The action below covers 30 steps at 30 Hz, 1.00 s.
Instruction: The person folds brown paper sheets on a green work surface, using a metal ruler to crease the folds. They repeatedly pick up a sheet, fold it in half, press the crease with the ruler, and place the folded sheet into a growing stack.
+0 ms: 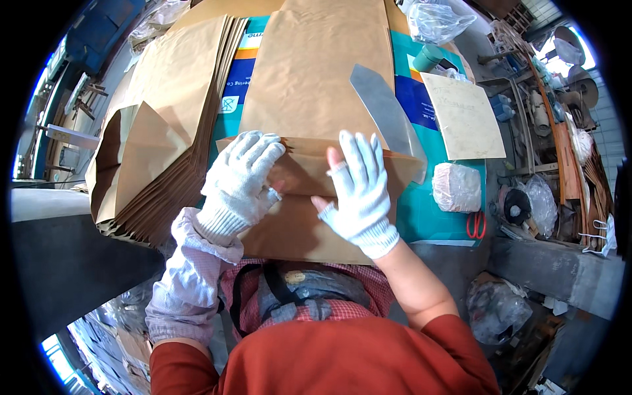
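A large brown paper bag [316, 72] lies lengthwise in front of me, its near end folded over in a crosswise flap [306, 172]. My left hand [240, 172], in a white knitted glove with a bare thumb tip, lies over the left part of that flap, fingers extended. My right hand [359, 191] wears a matching glove with some bare fingertips; its fingers are spread over the right part of the flap. A flat grey sheet-like blade [382, 108] rests on the bag beyond my right hand, its near end by the flap's right edge.
A thick stack of brown paper bags [164, 99] stands at left. On the teal table covering [421, 214] at right are a wrapped white block [457, 187], red-handled scissors [476, 225], a pale board [464, 118] and a green cylinder [428, 58]. Clear plastic [438, 23] lies far right.
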Motion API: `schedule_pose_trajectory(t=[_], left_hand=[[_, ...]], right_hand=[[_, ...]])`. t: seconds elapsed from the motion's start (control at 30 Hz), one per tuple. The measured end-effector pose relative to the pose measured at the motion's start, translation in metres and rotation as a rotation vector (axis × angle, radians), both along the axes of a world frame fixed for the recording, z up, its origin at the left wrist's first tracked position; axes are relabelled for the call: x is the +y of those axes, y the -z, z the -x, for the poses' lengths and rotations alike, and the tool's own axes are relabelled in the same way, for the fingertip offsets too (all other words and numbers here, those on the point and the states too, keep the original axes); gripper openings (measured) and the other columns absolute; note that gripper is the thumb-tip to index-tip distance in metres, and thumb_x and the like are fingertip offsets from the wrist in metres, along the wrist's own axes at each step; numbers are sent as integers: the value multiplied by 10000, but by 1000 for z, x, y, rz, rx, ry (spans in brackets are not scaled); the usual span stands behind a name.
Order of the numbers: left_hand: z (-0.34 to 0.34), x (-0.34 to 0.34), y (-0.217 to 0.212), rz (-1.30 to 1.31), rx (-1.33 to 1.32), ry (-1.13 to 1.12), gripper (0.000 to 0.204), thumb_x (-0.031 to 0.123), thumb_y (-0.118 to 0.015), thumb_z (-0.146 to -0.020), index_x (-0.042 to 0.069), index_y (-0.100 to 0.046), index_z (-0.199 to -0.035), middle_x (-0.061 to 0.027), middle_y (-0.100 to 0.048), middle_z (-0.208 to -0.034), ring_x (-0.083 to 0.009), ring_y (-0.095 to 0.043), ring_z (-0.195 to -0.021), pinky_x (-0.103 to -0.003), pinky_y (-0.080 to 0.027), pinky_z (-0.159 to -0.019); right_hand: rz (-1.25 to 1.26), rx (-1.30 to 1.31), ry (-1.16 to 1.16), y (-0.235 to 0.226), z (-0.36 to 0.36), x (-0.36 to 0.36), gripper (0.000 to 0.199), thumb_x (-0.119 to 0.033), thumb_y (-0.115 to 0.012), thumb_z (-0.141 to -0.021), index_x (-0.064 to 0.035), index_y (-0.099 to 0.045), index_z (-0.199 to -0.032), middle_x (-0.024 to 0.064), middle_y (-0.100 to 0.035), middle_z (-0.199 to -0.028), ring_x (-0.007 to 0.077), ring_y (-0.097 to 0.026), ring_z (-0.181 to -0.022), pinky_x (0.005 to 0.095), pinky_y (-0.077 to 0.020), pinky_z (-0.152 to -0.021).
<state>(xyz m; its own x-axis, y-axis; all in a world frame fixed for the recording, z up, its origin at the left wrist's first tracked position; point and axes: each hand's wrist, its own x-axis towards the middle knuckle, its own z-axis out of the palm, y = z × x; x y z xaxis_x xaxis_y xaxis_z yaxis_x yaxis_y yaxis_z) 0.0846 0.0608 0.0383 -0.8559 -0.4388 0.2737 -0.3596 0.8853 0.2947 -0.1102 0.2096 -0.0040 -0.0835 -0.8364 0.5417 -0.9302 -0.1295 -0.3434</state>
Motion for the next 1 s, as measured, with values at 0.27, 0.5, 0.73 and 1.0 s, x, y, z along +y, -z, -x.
schedule_pose_trajectory(t=[0.27,0.5,0.73,1.0], left_hand=[[39,-27,-1,-58,-233,-63,324,170,-731,-819,33,-727,-1113,-144,-745,-1053,-352,-709,-994,-434,-568,-921],[73,-37,72,828,-358,-172,382,210,-753,-792,58,-626,-1119,-155,-644,-1256,-302,-612,-1115,-464,-478,-1052],[-8,88,59,-453,-338,-45,494,296,-663,-885,43,-646,-1309,-206,-635,-1339,-425,-579,-1258,-541,-438,-1107],[18,99,192,-163,-300,338,367,308,-544,-981,106,-669,-1261,-123,-692,-1230,-307,-620,-1201,-474,-489,-1024]], right_hand=[[78,53,-74,-2,-12,3,374,-145,-822,-688,-8,-713,-1018,160,-647,-1288,371,-558,-1280,618,-435,-1130],[-104,-43,-423,-3,-34,56,318,-282,-747,-883,-11,-695,-1040,159,-697,-1132,376,-659,-1139,488,-494,-1103],[71,-908,132,109,71,105,814,-636,-298,-1075,51,-631,-1358,184,-657,-1393,339,-574,-1357,434,-401,-1181],[77,-1523,-84,130,80,95,899,-688,-315,-1065,84,-504,-1484,202,-530,-1545,316,-462,-1469,426,-304,-1250]])
